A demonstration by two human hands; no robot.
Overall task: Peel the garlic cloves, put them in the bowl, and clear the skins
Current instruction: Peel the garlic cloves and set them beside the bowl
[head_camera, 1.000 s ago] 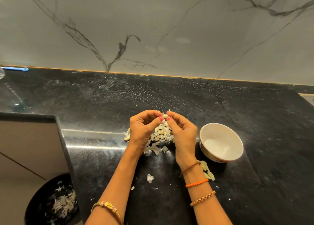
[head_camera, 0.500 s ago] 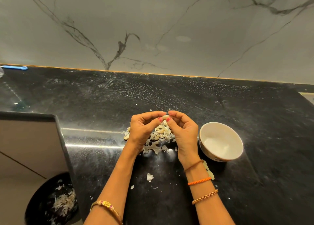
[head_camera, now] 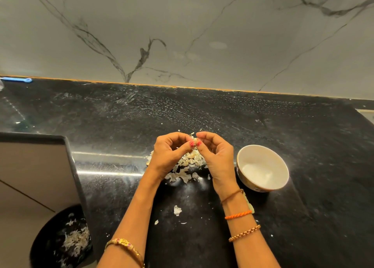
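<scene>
A small garlic clove [head_camera: 195, 140] is pinched between the fingertips of my left hand [head_camera: 171, 153] and my right hand [head_camera: 215, 155], held above the counter. Under the hands lies a pile of garlic cloves and papery skins [head_camera: 187, 164] on the black counter [head_camera: 202, 113]. A white bowl [head_camera: 244, 155] stands just right of my right hand; its inside looks white and I make out no cloves in it. Loose skin scraps [head_camera: 177, 210] lie nearer to me, between my forearms.
A dark round bin [head_camera: 46, 239] holding skins sits low at the left, below the counter edge. A cabinet door or panel [head_camera: 34, 174] stands at the left. A blue utensil [head_camera: 17, 79] lies at the far left by the marble wall. Pale pieces [head_camera: 250, 205] lie under my right wrist.
Both hands have stayed together over the pile, working the clove; the fingertips shifted slightly. The bowl and pile have not moved.
</scene>
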